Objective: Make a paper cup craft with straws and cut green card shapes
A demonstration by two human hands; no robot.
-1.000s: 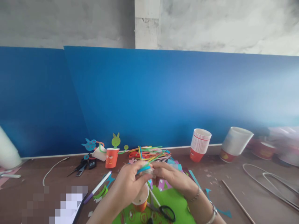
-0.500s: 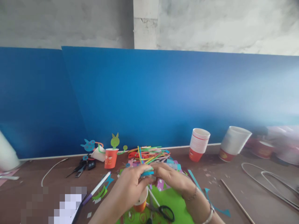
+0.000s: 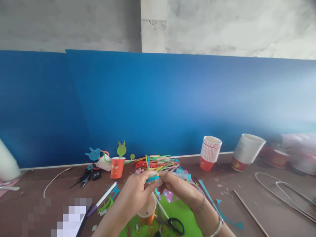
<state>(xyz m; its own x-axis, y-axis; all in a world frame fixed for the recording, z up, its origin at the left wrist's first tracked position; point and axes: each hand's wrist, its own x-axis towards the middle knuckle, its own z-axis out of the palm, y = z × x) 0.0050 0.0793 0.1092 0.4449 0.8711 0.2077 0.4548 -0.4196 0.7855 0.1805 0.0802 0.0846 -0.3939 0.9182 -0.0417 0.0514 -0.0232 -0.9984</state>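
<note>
My left hand [image 3: 133, 196] pinches a small blue piece [image 3: 152, 178], paper or plastic, between thumb and fingers. From the other side my right hand [image 3: 176, 187] bends its fingers against the same piece, partly hiding it. Just below stands a paper cup [image 3: 147, 217] with an orange lower part and a small dark hole in its bottom. It is on a bright green sheet [image 3: 184, 210] with reddish outlines drawn on it. Beside the cup lie black-handled scissors [image 3: 176, 225] and a thin white stick [image 3: 162, 208].
Behind my hands lies a heap of coloured sticks [image 3: 160, 163]. To the left are a decorated red cup [image 3: 117, 168], a tipped white cup [image 3: 103, 163] and a marker [image 3: 102, 199]. Stacked cups [image 3: 211, 149], blue scraps [image 3: 230, 221] and a wooden stick [image 3: 250, 212] are right.
Both hands have shifted slightly left and up with the blue piece, which is tilted a little differently. More of the cup below shows.
</note>
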